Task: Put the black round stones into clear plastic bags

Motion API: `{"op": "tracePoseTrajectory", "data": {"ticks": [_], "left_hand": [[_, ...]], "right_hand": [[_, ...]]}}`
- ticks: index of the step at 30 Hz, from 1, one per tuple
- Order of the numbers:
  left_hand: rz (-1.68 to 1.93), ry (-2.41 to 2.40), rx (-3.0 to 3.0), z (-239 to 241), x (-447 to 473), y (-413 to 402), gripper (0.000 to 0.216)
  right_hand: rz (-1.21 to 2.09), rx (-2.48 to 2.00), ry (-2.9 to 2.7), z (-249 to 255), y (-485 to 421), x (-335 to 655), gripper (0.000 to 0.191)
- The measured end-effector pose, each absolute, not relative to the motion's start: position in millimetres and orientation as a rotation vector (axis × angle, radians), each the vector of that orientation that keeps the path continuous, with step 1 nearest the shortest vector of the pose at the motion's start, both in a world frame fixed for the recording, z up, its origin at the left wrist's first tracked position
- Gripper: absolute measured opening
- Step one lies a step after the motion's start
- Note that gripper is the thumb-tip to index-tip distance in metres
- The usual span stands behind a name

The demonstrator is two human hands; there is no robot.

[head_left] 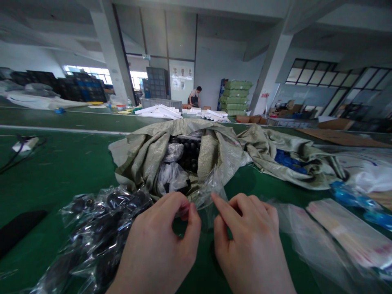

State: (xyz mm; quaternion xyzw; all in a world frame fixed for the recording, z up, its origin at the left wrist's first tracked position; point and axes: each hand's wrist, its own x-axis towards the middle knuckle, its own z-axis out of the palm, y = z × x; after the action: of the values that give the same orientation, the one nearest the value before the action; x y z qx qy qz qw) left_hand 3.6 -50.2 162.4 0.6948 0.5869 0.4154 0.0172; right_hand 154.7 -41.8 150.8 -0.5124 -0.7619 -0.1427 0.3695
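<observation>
My left hand (165,237) is closed in a pinch, thumb and index finger meeting at the edge of a thin clear plastic bag (211,190). My right hand (249,237) is just beside it, index finger stretched out against the bag and thumb apart from it; the other fingers are curled. Behind both hands a large woven sack (147,159) gapes, with round black pieces (191,153) and clear-wrapped items (173,177) inside. Left of my left hand lies a pile of black parts in clear bags (104,224).
Stacked flat clear bags (346,228) lie at the right. Behind them is a second woven sack (309,171) with blue wrapped pieces (289,161). A black object (21,228) and a white box with cables (26,145) are on the green table (70,163). A person (194,97) works far back.
</observation>
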Motion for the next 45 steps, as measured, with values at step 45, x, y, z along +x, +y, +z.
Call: {"op": "tracePoseTrajectory", "data": {"ticks": [45], "left_hand": [[0.296, 1.736, 2.55, 114, 42, -37, 0.03]], "right_hand": [[0.243, -1.34, -2.331, 35, -51, 224, 0.037]]}}
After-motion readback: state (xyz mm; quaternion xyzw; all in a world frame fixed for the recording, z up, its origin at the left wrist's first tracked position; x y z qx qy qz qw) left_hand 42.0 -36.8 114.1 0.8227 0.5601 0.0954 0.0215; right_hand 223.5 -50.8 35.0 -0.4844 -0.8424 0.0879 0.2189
